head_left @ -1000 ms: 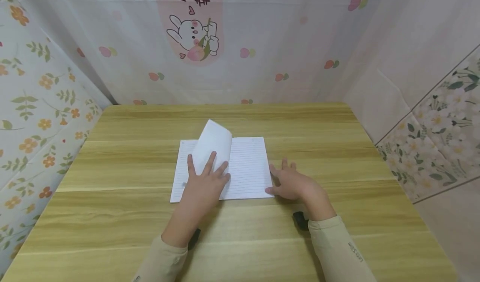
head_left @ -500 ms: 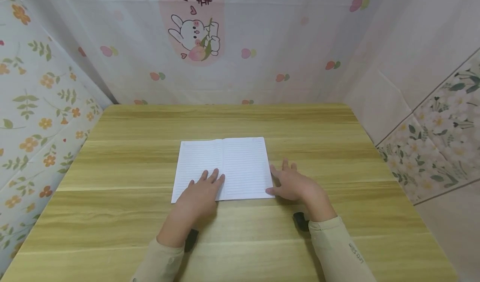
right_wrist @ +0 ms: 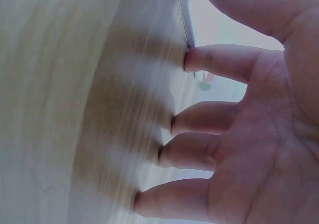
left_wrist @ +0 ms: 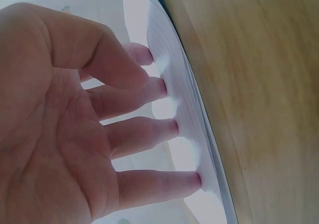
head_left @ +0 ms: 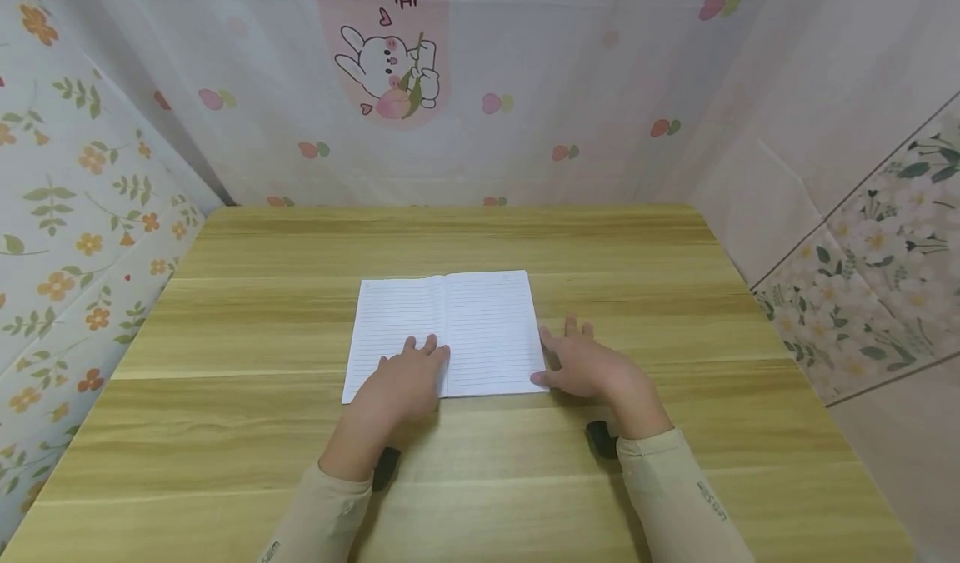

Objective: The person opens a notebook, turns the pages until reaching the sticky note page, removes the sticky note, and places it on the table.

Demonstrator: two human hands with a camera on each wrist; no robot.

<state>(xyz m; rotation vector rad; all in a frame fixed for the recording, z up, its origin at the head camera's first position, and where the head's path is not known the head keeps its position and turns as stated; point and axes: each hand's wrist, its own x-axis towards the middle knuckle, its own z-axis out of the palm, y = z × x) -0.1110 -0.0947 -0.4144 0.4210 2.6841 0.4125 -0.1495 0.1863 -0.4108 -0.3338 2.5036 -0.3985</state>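
An open notebook [head_left: 491, 330] with lined white pages lies flat on the wooden table. My left hand [head_left: 401, 386] rests on the lower part of its left page, close to the fold. In the left wrist view the fingertips [left_wrist: 189, 183] of that hand touch the paper, fingers spread and nothing gripped. Beside the right edge of the notebook, my right hand [head_left: 585, 366] has its thumb at the lower right corner. The right wrist view shows its fingertips [right_wrist: 144, 202] on the tabletop, with the index finger by the notebook's edge.
The wooden table [head_left: 262, 330] stretches out on every side of the notebook. A patterned curtain [head_left: 525, 72] hangs behind its far edge, and floral cloth [head_left: 82, 246] covers the left side. Dark wrist-camera pieces [head_left: 602, 440] sit under the forearms.
A raised leaf under my left hand has come down flat on the left side. That hand has drawn back slightly toward me. The right hand stays in place.
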